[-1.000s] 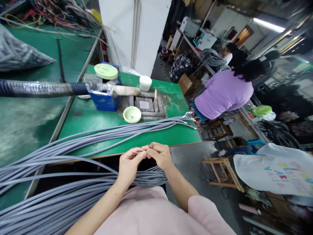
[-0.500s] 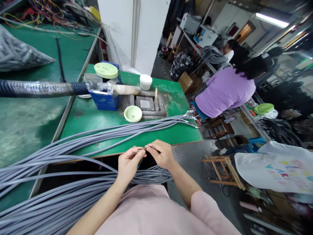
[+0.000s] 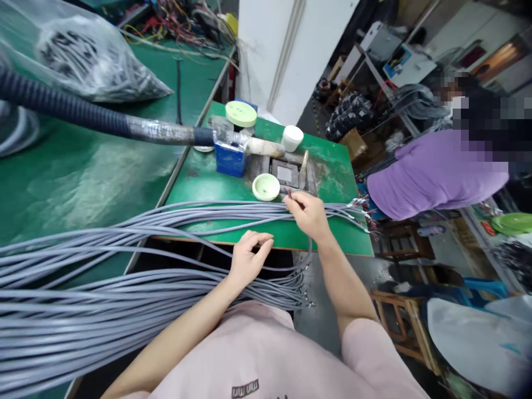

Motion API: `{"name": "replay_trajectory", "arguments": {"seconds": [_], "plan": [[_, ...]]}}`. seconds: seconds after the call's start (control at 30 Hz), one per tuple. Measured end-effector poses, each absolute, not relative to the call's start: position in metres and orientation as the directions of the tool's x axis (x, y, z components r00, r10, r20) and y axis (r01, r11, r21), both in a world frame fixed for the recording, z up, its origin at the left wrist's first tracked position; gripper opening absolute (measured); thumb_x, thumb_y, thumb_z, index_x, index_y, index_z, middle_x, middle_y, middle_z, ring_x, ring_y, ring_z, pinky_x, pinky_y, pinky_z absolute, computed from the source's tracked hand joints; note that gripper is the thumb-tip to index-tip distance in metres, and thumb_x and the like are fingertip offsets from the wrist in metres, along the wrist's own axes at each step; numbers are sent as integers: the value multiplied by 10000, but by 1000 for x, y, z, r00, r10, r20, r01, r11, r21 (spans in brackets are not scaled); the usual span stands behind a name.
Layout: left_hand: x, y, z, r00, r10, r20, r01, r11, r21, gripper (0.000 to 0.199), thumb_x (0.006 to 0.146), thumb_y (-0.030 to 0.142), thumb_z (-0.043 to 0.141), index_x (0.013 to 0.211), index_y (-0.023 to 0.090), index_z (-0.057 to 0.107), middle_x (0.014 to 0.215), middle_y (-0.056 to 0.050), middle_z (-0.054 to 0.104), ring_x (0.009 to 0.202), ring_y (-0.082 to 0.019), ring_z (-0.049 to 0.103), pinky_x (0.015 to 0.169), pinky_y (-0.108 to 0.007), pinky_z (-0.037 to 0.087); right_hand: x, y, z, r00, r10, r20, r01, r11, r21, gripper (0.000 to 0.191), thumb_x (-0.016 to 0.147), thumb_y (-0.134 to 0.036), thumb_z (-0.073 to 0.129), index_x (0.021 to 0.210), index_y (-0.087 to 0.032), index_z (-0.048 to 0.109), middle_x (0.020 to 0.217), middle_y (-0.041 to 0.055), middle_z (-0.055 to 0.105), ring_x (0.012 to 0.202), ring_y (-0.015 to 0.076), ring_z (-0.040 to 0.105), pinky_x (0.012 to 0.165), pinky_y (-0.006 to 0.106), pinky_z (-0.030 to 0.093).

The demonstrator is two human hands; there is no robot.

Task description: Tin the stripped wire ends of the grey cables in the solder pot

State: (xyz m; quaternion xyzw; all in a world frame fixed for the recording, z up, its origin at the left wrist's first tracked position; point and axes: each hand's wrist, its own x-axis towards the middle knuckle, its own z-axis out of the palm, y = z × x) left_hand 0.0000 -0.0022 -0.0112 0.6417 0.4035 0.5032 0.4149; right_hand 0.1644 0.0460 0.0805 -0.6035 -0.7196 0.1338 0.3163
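My right hand (image 3: 308, 215) is closed in a pinch on a grey cable (image 3: 310, 250), whose thin dark and reddish wire ends (image 3: 288, 193) stick out past the fingertips. Those ends are just right of a small pale green dish (image 3: 266, 187) with some dark matter at its bottom. Below and to the left, my left hand (image 3: 250, 256) hovers at the table's front edge, thumb and fingers apart, nothing visible between them. Under the right hand runs a bundle of grey cables (image 3: 199, 215), its stripped ends (image 3: 364, 213) fanning out at right.
A metal pot-like block (image 3: 286, 173) is set behind the dish, near a white tub (image 3: 292, 137). A ribbed hose (image 3: 166, 132) rests across a blue box (image 3: 230, 159). More grey cables (image 3: 145, 310) hang in front. A person in purple (image 3: 432, 172) is at the right.
My hands have separated. The right one moved up and forward to the dish with the wire ends, while the left opened and let go. The whole view has shifted, with the table appearing further right.
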Motion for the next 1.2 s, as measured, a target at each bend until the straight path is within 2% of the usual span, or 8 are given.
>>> {"name": "replay_trajectory", "arguments": {"seconds": [0.1, 0.23, 0.33, 0.5, 0.67, 0.8, 0.97, 1.2], "plan": [[1, -3, -17, 301, 855, 423, 276, -503, 819, 120, 874, 230, 554, 866, 190, 668, 732, -21, 670, 717, -163, 565, 697, -323, 412, 166, 84, 82, -116, 974, 194, 871, 194, -452, 319, 858, -269, 513, 558, -164, 532, 547, -25, 481, 555, 107, 425, 557, 244, 275], [2, -6, -24, 387, 770, 508, 366, -634, 682, 117, 885, 203, 531, 903, 189, 646, 771, -24, 680, 742, -169, 557, 703, -334, 371, 162, 120, 80, -149, 988, 26, 961, 151, -232, 259, 850, -257, 505, 658, -151, 643, 637, 11, 604, 622, 132, 497, 580, 254, 271], [3, -6, -26, 394, 750, 531, 376, -658, 652, 119, 888, 196, 522, 917, 188, 637, 781, -27, 680, 746, -170, 548, 709, -335, 362, 155, 132, 81, -173, 981, -91, 981, 164, -100, 249, 858, -270, 491, 792, -154, 701, 789, 58, 692, 741, 168, 575, 629, 257, 314], [3, -5, -28, 415, 748, 519, 386, -661, 644, 132, 898, 210, 507, 918, 193, 636, 783, -32, 679, 743, -171, 535, 713, -339, 352, 143, 139, 84, -180, 957, -229, 979, 196, 48, 288, 879, -288, 458, 883, -155, 713, 931, 106, 716, 859, 211, 625, 689, 268, 372], [3, -5, -28, 430, 752, 500, 387, -653, 651, 152, 908, 222, 488, 919, 196, 637, 786, -36, 682, 750, -173, 536, 715, -350, 345, 139, 144, 80, -167, 953, -252, 970, 204, 129, 290, 872, -264, 459, 947, -140, 710, 1006, 149, 706, 908, 242, 640, 736, 284, 413], [2, -5, -28, 434, 751, 497, 378, -653, 657, 148, 904, 212, 490, 930, 193, 634, 784, -39, 682, 755, -177, 540, 720, -355, 349, 138, 145, 79, -167, 958, -233, 970, 202, 136, 290, 863, -275, 473, 940, -129, 710, 1004, 170, 704, 889, 250, 641, 726, 291, 416], [2, -5, -27, 435, 752, 496, 373, -652, 660, 130, 895, 201, 501, 921, 200, 628, 780, -35, 680, 755, -180, 541, 722, -356, 340, 154, 144, 98, -180, 971, -159, 977, 196, 85, 269, 842, -262, 478, 853, -143, 719, 896, 115, 720, 817, 214, 627, 679, 271, 391], [3, -5, -29, 433, 741, 513, 382, -666, 641, 122, 894, 193, 502, 900, 194, 624, 749, -26, 661, 737, -175, 519, 735, -355, 329, 207, 169, 100, 29, 995, -95, 996, -20, 86, 237, 796, -259, 519, 779, -141, 724, 820, 93, 713, 800, 206, 627, 662, 263, 388]]}}
